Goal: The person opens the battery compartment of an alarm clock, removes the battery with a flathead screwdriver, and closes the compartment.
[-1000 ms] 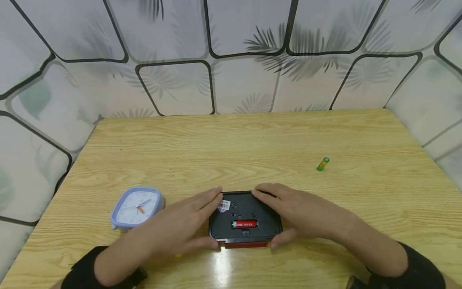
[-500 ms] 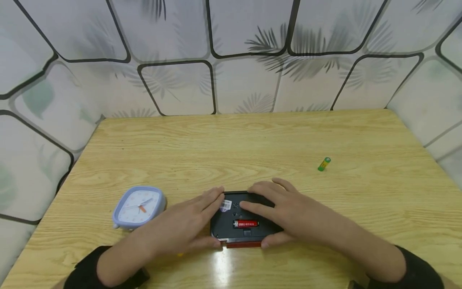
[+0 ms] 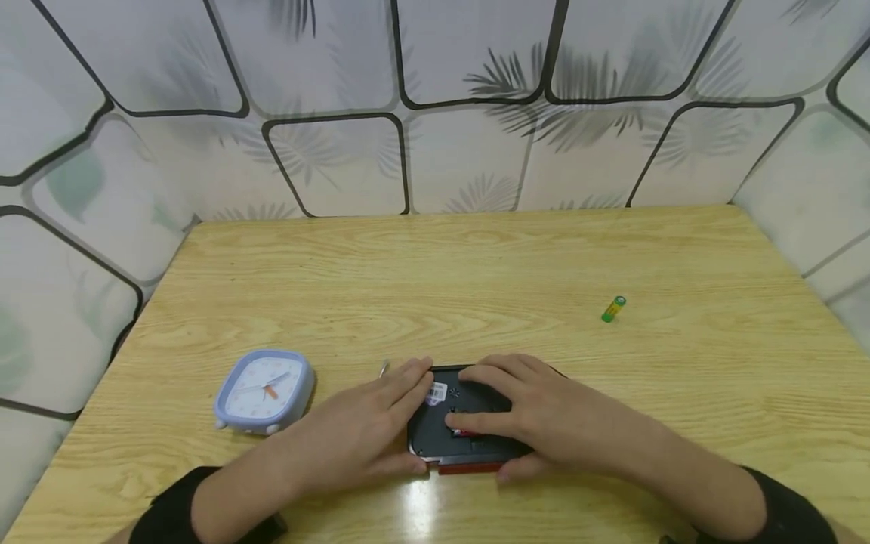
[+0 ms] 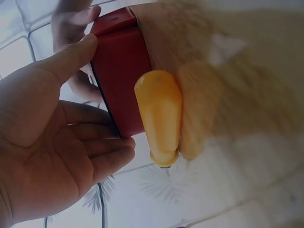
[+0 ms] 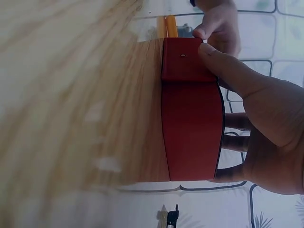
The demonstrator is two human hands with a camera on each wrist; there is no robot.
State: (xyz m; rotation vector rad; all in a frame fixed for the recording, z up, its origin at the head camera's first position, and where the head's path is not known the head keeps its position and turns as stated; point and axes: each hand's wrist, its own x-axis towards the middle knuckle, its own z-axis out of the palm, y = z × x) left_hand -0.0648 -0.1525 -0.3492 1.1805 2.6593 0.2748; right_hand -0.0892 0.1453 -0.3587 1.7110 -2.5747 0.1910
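Observation:
A red device with a black back panel point(image 3: 428, 423) lies face down on the table, its wedge-shaped red body point(image 4: 121, 71) seen in the left wrist view. A barcode sticker point(image 3: 437, 393) is on the panel. My left hand point(image 3: 360, 427) grips its left end, thumb at the near edge and fingers at the far edge. My right hand point(image 3: 544, 412) holds the right part likewise, its index fingertip over a red battery point(image 3: 464, 433) set into the panel and mostly hidden. Right beside the device in the left wrist view is a yellow-orange tool handle point(image 4: 159, 118).
A blue alarm clock point(image 3: 265, 389) stands left of my left hand. A green and yellow battery point(image 3: 614, 309) is at the right, farther back. A thin metal tip point(image 3: 384, 368) shows beyond my left hand. Patterned panels point(image 3: 462, 166) rise behind the wooden table point(image 3: 421, 279).
My right hand has shifted left over the black panel, its index finger moving from the edge onto the red battery. The thin metal tip has come into sight past my left hand.

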